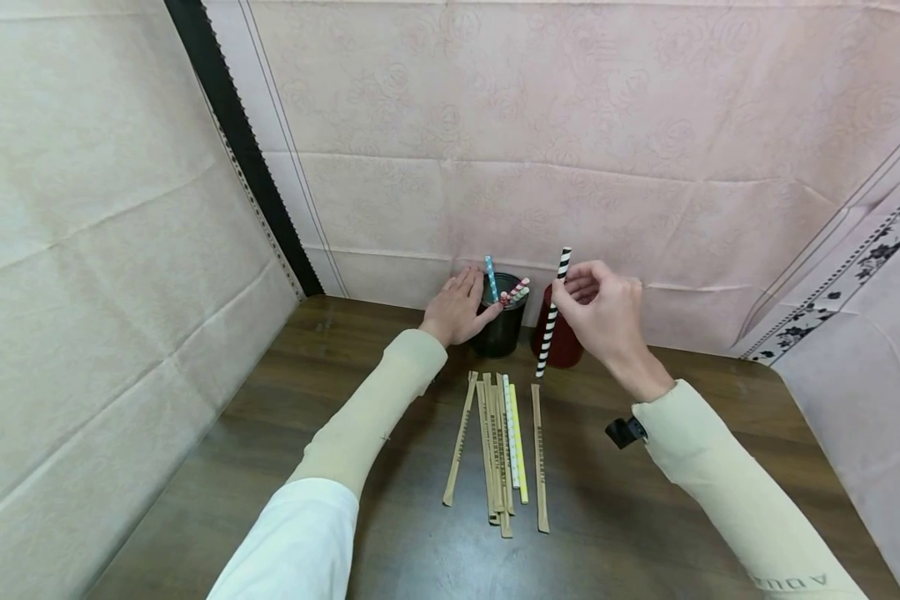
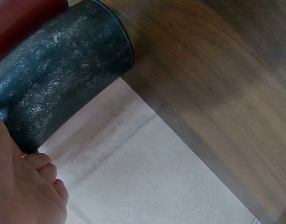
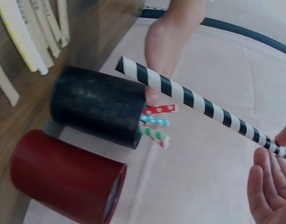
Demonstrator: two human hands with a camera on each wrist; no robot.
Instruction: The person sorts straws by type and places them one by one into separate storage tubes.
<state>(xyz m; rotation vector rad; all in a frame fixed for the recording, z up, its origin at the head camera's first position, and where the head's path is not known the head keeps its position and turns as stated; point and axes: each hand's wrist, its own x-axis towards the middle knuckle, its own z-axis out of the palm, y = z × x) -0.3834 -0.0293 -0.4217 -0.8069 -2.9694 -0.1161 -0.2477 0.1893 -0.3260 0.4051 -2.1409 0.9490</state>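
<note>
A black-and-white striped paper straw (image 1: 547, 340) is pinched near its upper part between thumb and fingers of my right hand (image 1: 606, 312). It slants in front of the dark red cup (image 1: 567, 343), its lower end above the table. My left hand (image 1: 453, 310) rests against the rim and left side of the black cup (image 1: 498, 337), fingers fairly straight and thumb along the rim. Inside that cup stand several patterned straws, among them a blue one (image 1: 491, 277) and a red dotted one (image 3: 160, 109). In the right wrist view the striped straw (image 3: 199, 102) crosses in front of the black cup (image 3: 98, 105).
Several brown paper-wrapped straws (image 1: 493, 450) lie on the wooden table (image 1: 285, 433), with a yellow straw (image 1: 519, 442) and a pale patterned straw (image 1: 510, 429) beside them. One wrapped straw (image 1: 540, 458) lies apart on the right. A pale cloth wall (image 1: 570, 125) stands right behind the cups.
</note>
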